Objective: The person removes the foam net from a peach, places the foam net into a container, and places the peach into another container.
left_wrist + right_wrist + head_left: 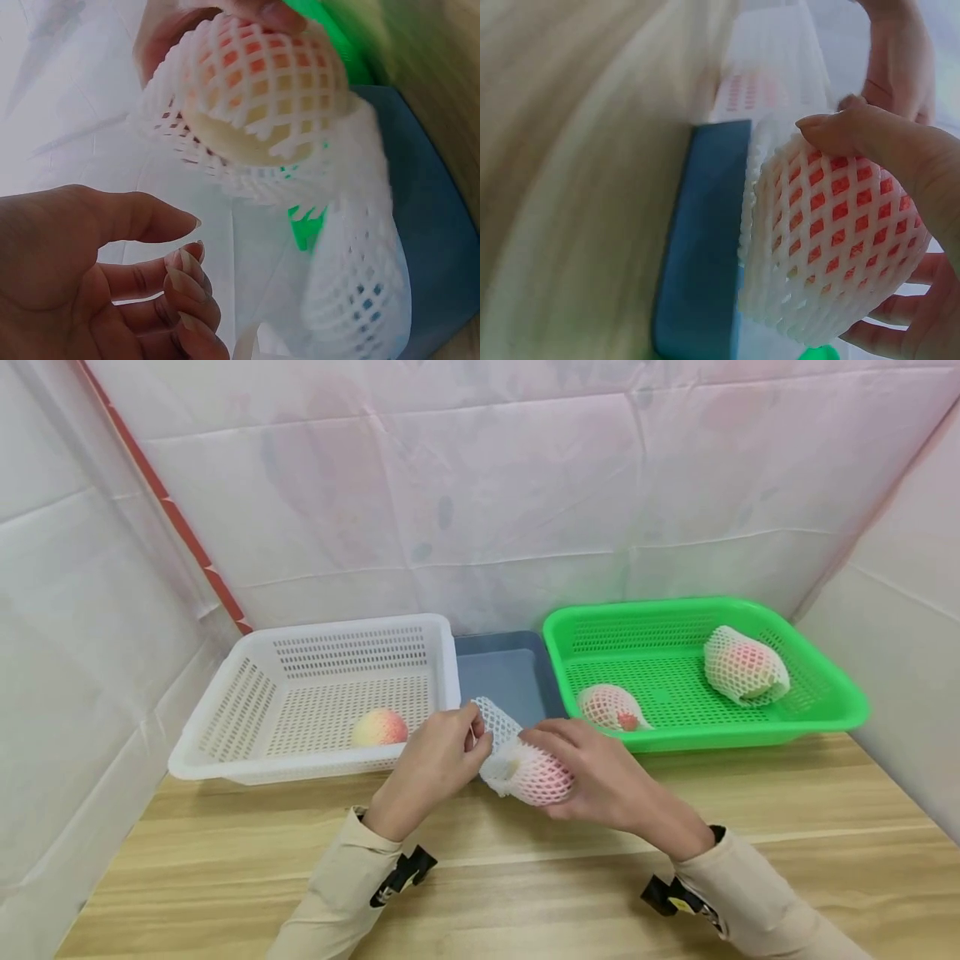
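My right hand (600,768) grips a peach in a white foam net (543,777), in front of the grey tray. The right wrist view shows its red skin through the net (840,225), thumb on top and fingers around the side. In the left wrist view, the peach's pale end (240,139) shows through the net's open end. Another foam net (497,720), with no fruit visible in it, lies over the tray's front. My left hand (438,747) is beside that net; in its wrist view the bent fingers and thumb (161,225) have nothing between their tips.
A white basket (217,710) at left holds one bare peach (380,727). The grey tray (502,672) lies between it and a green basket (825,693), where two netted peaches (746,667) lie. Beneath is a wood-grain table (525,893); white sheeting hangs behind.
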